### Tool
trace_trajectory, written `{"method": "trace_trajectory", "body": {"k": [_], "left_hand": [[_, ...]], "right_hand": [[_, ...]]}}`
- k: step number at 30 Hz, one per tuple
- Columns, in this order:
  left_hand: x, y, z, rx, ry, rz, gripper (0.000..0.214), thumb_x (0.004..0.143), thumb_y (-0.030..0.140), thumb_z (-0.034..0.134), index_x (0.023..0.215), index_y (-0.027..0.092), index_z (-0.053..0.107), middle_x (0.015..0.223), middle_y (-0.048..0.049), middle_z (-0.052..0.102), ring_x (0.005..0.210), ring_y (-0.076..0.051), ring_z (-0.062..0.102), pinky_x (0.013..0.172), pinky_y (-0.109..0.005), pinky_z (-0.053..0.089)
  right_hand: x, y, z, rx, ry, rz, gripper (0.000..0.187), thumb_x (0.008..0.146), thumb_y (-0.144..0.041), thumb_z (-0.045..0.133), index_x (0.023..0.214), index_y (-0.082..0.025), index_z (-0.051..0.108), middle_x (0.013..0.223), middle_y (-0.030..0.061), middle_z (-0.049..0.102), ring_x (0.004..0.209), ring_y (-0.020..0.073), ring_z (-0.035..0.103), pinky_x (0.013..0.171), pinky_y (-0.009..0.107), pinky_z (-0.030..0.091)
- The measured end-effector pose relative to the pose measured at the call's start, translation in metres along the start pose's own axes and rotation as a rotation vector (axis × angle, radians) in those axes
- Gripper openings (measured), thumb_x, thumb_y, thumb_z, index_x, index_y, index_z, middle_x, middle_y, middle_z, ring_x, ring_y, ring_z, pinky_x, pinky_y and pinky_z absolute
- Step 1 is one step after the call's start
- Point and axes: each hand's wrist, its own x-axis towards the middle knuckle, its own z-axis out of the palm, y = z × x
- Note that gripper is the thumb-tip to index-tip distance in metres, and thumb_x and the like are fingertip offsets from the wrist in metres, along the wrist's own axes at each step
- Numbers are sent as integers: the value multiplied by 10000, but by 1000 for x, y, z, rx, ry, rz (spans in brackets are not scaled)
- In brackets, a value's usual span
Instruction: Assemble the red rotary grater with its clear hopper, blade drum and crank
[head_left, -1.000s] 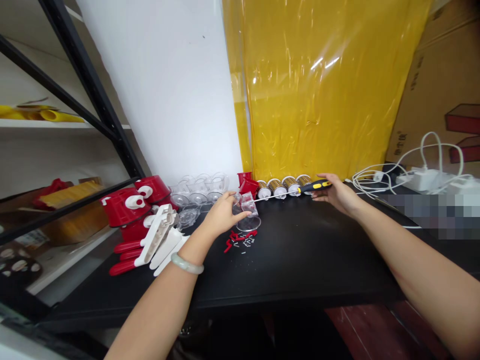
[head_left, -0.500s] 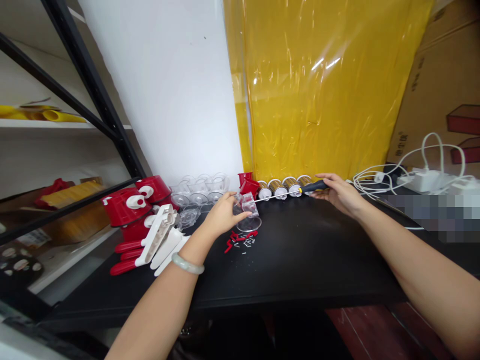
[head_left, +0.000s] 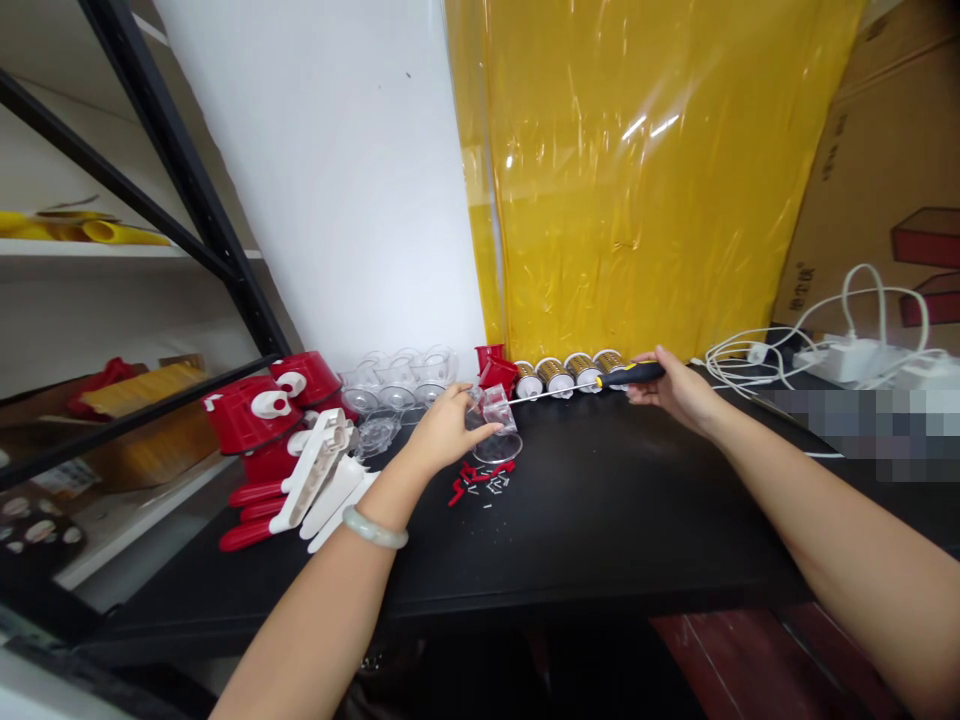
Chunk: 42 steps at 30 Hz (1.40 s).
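My left hand (head_left: 444, 430) is closed around a clear plastic part (head_left: 494, 420) that stands on the black table (head_left: 600, 510). Just in front of that part lie small red clips (head_left: 480, 476) and several tiny white pins. My right hand (head_left: 675, 385) grips the black and yellow handle of a screwdriver (head_left: 626, 376). Its thin shaft points left, toward a small red part (head_left: 495, 370). Behind the shaft several metal-capped cylinders (head_left: 559, 374) stand in a row.
Red housings (head_left: 251, 415), white handles (head_left: 319, 478) and clear cups (head_left: 397, 380) crowd the table's left side. A yellow plastic sheet (head_left: 637, 170) hangs behind. White cables and a charger (head_left: 840, 350) lie at the right. A black metal shelf frame (head_left: 187, 200) stands left.
My right hand has closed on the screwdriver handle and shifted it slightly. My left hand and the clear part have stayed where they were.
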Motion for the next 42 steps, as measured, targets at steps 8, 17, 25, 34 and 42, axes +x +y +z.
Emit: {"method": "trace_trajectory", "body": {"k": [8,17,25,34,42], "left_hand": [[0,-1,1,-8,0,0,434,789,605,597,870,179,583,1277,-151,535,1245,-299,502,1076,-442,397],[0,0,0,-17,1,-6,442,785,605,603,872,172,588,1264,-155,540,1242,-300,503,1081,-435,391],[0,-1,2,5,5,-3,454,788,618,591,892,176,592,1285,-149,533,1259,-292,491,1090,-422,382],[1,-2,3,15,4,-2,472,789,628,583,902,170,585,1293,-160,525,1254,-295,496,1084,-414,385],[0,-2,3,2,7,-3,464,788,629,585,880,174,583,1278,-149,528,1246,-297,504,1085,-404,384]], "right_hand": [[1,2,-2,-142,-44,-41,273,870,-511,522,799,-247,519,474,-27,555,393,140,531,543,326,548],[-3,-3,-1,-61,-54,-61,173,835,-392,572,899,-232,563,623,1,654,497,154,616,603,329,560],[1,-1,-2,-34,-26,-83,258,842,-388,438,944,-218,603,837,70,716,714,217,697,631,361,559],[2,0,-3,-68,-11,1,395,897,-529,397,910,-201,617,622,50,662,566,199,663,559,336,548],[3,2,-4,-148,12,-36,367,881,-554,460,824,-219,598,515,46,595,464,198,592,528,355,520]]}}
